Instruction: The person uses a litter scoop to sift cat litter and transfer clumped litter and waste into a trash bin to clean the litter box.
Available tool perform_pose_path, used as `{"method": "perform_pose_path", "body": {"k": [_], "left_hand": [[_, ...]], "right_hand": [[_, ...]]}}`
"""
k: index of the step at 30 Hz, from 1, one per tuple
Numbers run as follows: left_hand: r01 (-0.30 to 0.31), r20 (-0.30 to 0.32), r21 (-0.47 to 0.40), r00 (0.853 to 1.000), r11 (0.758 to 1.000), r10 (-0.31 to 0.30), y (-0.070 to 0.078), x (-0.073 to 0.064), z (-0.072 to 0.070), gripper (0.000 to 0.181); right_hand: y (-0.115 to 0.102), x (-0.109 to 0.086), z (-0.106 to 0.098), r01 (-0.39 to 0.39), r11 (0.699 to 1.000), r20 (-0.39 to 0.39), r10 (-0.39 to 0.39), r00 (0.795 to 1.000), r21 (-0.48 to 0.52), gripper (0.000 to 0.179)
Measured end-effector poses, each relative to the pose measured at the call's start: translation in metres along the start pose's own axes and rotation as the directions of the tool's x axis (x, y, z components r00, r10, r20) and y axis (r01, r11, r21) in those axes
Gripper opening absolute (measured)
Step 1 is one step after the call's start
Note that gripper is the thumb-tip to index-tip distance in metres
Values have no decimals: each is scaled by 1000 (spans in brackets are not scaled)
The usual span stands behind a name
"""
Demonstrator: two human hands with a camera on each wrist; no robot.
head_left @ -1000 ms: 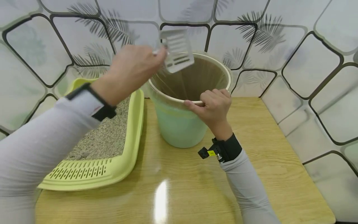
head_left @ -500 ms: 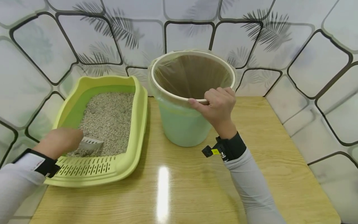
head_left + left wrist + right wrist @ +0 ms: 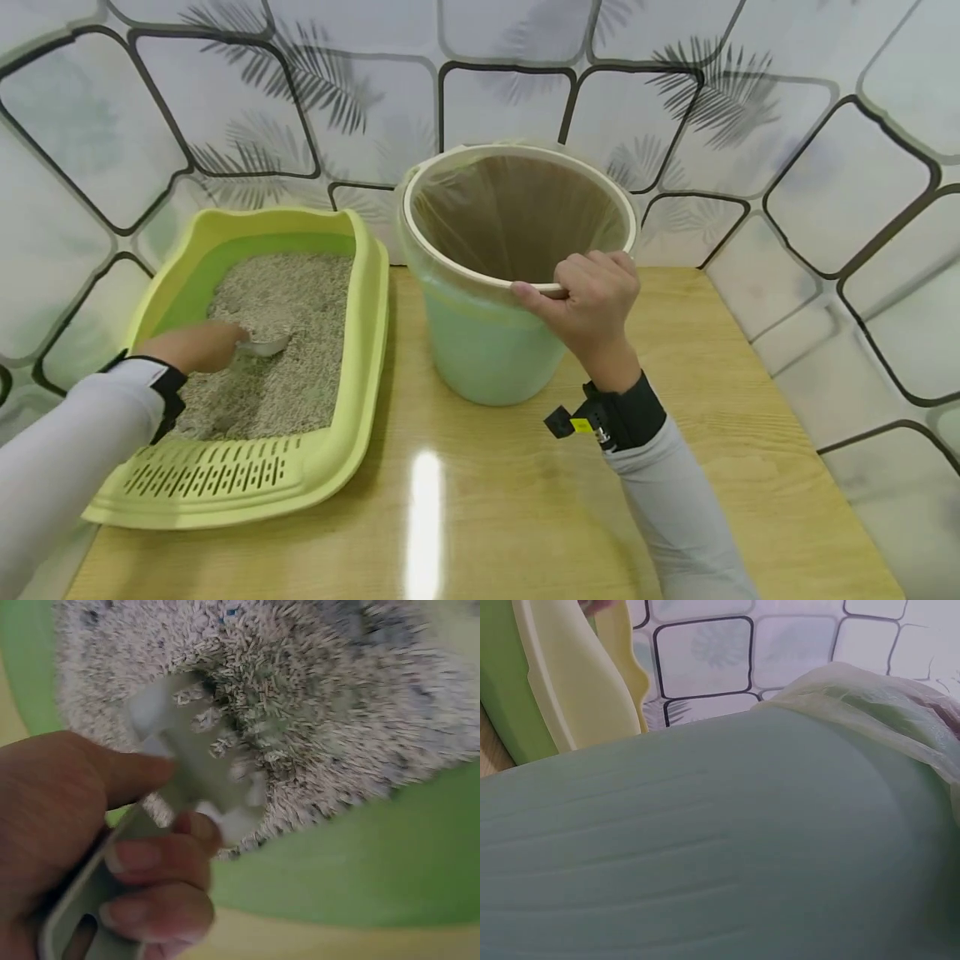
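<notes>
My left hand (image 3: 197, 346) grips the handle of a slotted litter scoop (image 3: 191, 754). The scoop's head is down in the pale, grainy cat litter (image 3: 311, 367), and loose litter looks stirred up around it in the left wrist view. That litter fills a yellow-green litter box (image 3: 367, 333) on the left. With fingers over the rim and thumb outside, my right hand (image 3: 588, 304) holds the front edge of a light green trash bin (image 3: 487, 350). A thin clear bag (image 3: 847, 694) lines the bin and folds over its rim.
Both containers stand on a wooden table (image 3: 600, 500). Behind and at the sides rise walls covered in patterned sheeting (image 3: 502, 100). The litter box has a slotted front ledge (image 3: 210, 475). A narrow strip of table separates box and bin.
The left hand has swung the scoop from over the bin to the litter box's front, then a little farther back through the litter. The right hand stays on the bin's rim.
</notes>
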State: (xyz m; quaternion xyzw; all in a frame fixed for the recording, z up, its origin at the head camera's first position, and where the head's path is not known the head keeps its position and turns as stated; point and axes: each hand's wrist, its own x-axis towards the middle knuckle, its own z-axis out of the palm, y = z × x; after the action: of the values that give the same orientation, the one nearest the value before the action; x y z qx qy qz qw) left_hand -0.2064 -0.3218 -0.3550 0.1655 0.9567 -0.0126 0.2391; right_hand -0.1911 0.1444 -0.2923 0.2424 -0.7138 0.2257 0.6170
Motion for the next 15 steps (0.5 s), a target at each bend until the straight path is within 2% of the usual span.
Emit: {"method": "perform_pose_path", "body": {"k": [3,6,8,11,15], "left_hand": [[73,-92,-46,993,996,-77,8,21,-3,31],[159,-127,-93,977,983,-170,17,38,-11,24],[201,-129,-118,968,972,-216,20,44,-16,21],[223,-136,-155,960,962,-244,22,50,-20,22],[180,-160,-175,965,968,-208,26,57,-15,26]], "right_hand": [[-4,1,2,6,1000,-9,-5,1000,19,79],[-8,1,4,9,999,-18,-8,1000,33,78],[-10,0,5,4,999,-23,-3,1000,41,78],[-10,-1,6,-6,999,-22,7,1000,46,78],[-5,-2,3,-7,999,-32,8,999,35,79]]}}
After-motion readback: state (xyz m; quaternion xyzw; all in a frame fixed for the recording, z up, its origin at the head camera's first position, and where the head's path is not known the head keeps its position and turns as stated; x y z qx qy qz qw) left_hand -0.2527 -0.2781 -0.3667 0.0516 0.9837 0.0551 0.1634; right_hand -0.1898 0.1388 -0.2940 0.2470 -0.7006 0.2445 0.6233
